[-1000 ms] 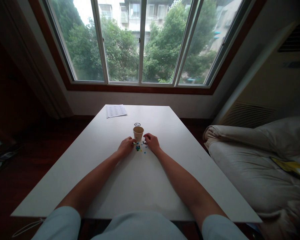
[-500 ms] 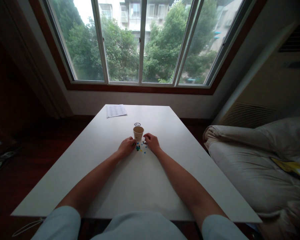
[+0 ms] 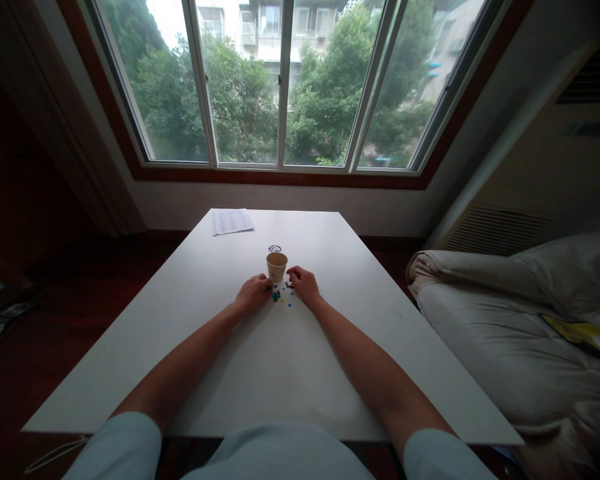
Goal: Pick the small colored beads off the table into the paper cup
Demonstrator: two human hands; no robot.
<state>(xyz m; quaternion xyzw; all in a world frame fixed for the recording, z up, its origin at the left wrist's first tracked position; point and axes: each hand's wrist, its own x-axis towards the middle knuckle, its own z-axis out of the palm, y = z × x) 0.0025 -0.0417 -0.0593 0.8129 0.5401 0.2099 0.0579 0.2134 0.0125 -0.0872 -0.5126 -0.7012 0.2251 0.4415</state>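
Note:
A brown paper cup (image 3: 277,268) stands upright on the white table (image 3: 275,360), its mouth facing up. Just in front of it lie several tiny coloured pieces (image 3: 277,295), blue, green and yellow. My left hand (image 3: 253,294) rests to the left of them, fingers curled together; something small and dark shows at the fingertips, too small to name. On the other side, my right hand (image 3: 305,285) is bent with thumb and fingers drawn in close to the cup's right side. Dark reddish bits (image 3: 290,285) lie at or under those fingers, and whether they are gripped is hidden.
Behind the cup lies a small round dark-rimmed item (image 3: 275,249). Sheets of printed paper (image 3: 233,222) lie at the table's far left corner. A window (image 3: 280,87) is beyond the table, and a pale folded quilt (image 3: 510,320) is at the right.

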